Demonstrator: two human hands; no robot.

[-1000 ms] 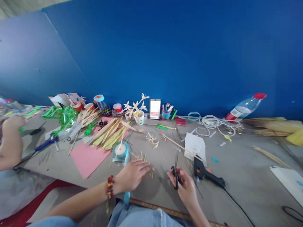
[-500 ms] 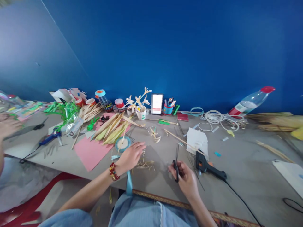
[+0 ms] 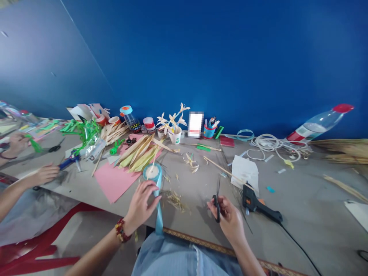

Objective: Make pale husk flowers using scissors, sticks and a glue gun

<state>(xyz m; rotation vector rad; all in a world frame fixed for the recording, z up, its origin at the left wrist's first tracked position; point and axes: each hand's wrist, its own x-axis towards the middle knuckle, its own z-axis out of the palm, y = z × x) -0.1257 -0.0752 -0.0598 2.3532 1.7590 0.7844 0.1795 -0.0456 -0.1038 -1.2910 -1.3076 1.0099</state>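
Note:
My left hand (image 3: 143, 202) is open, its fingers apart, just above the table beside the roll of light blue ribbon (image 3: 152, 172). A loose end of the ribbon runs down past my fingertips and over the table's front edge. My right hand (image 3: 228, 216) holds black scissors (image 3: 217, 203), blades pointing away from me. Dry plant scraps (image 3: 176, 201) lie between my hands. Beyond them rests a pale husk flower (image 3: 190, 161). Husk leaves (image 3: 138, 155) lie on pink paper (image 3: 110, 180) behind my left hand.
A black glue gun (image 3: 260, 207) with a cord lies right of my right hand, near white paper (image 3: 244, 170). At the back stand a cup of husk flowers (image 3: 174, 136), a pen cup (image 3: 209, 131) and a tilted bottle (image 3: 319, 124). Another person's hands (image 3: 46, 174) are at the left.
My left hand has drawn back toward me and to the left, off the scraps, and its fingers have spread. My right hand keeps hold of the scissors. The view has shifted slightly left.

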